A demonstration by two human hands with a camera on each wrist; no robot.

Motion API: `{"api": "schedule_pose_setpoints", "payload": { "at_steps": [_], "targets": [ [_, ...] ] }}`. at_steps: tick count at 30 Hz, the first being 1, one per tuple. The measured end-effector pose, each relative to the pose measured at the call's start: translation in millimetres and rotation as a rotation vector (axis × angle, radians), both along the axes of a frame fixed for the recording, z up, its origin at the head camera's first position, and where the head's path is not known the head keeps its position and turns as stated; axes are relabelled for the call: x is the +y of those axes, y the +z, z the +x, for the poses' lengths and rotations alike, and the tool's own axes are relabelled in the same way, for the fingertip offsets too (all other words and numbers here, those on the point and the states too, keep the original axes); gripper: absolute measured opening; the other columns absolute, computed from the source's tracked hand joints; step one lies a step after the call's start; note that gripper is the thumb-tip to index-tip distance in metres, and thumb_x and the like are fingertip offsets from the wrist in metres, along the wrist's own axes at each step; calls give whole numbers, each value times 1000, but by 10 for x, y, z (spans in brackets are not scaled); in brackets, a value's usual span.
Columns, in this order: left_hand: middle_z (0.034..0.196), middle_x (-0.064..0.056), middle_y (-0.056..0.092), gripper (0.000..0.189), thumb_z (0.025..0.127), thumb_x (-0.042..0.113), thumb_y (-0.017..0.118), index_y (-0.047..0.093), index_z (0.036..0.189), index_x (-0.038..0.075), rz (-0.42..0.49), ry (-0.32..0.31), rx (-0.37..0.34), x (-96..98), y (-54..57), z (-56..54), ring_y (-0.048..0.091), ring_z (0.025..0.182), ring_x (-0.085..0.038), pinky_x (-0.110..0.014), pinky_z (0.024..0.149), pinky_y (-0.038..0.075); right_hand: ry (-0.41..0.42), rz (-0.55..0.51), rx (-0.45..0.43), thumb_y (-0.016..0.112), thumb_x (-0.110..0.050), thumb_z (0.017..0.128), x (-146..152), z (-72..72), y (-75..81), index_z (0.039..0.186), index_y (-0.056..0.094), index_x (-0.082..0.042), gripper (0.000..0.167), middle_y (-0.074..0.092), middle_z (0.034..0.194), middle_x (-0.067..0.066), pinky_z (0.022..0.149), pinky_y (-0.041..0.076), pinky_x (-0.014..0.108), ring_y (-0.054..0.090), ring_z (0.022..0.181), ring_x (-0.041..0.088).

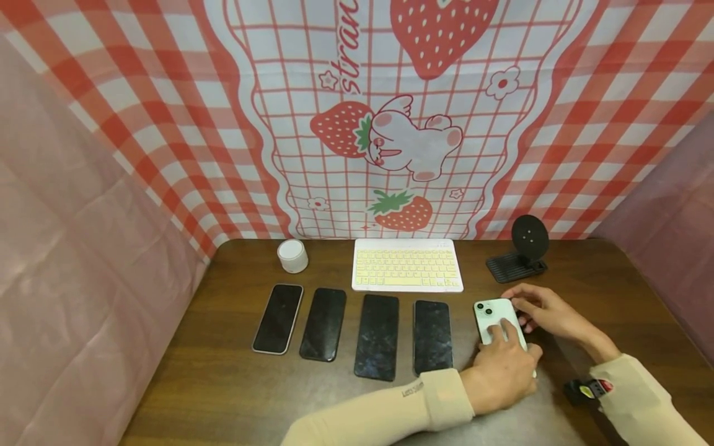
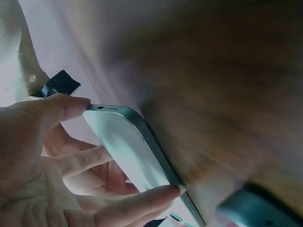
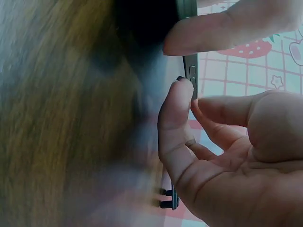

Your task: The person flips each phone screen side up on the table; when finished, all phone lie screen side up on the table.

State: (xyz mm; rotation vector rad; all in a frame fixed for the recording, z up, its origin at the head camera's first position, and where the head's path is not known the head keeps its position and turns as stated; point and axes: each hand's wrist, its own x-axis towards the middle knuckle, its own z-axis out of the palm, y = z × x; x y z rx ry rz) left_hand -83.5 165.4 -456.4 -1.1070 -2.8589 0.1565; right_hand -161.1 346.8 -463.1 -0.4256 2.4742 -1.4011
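A pale green phone (image 1: pixel 504 313) with two camera lenses is face down at the right of the desk, held between both hands. My left hand (image 1: pixel 504 371) reaches over its back and grips it by the edges. In the left wrist view, the thumb is at the phone's port end and a finger lies along the side edge. At the lens end, my right hand (image 1: pixel 549 313) pinches a corner. The right wrist view shows curled fingers (image 3: pixel 177 106) beside the phone's side buttons (image 3: pixel 192 71). The nearest other phone (image 1: pixel 432 334) lies screen up, left of this one.
More dark-screened phones lie in a row: one (image 1: pixel 377 337), another (image 1: pixel 323 324), and a light-edged one (image 1: pixel 277 319). Behind them are a white keyboard (image 1: pixel 407 265) with yellow keys, a white cylinder (image 1: pixel 292 256) and a black stand (image 1: pixel 527 248). A patterned cloth (image 1: pixel 279 124) hangs along the back.
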Motion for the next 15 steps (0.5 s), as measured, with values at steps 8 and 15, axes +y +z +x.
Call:
{"api": "schedule_pose_setpoints", "payload": {
  "at_steps": [8, 15],
  "targets": [
    [148, -16, 54, 45, 93, 63, 66, 57, 128, 36, 68, -55, -35, -121, 5, -6, 61, 119, -29, -21, 67, 58, 169, -206, -82, 43, -3, 110, 95, 20, -16, 133, 55, -6, 26, 71, 101, -5, 60, 59, 29, 70, 74, 10],
    [137, -13, 55, 44, 92, 59, 69, 56, 124, 33, 104, -98, -23, -200, 16, -21, 61, 108, -25, -16, 63, 52, 223, -272, -129, 45, 0, 109, 130, 26, -23, 140, 51, -6, 32, 74, 107, -5, 68, 62, 30, 72, 82, 9]
  ]
}}
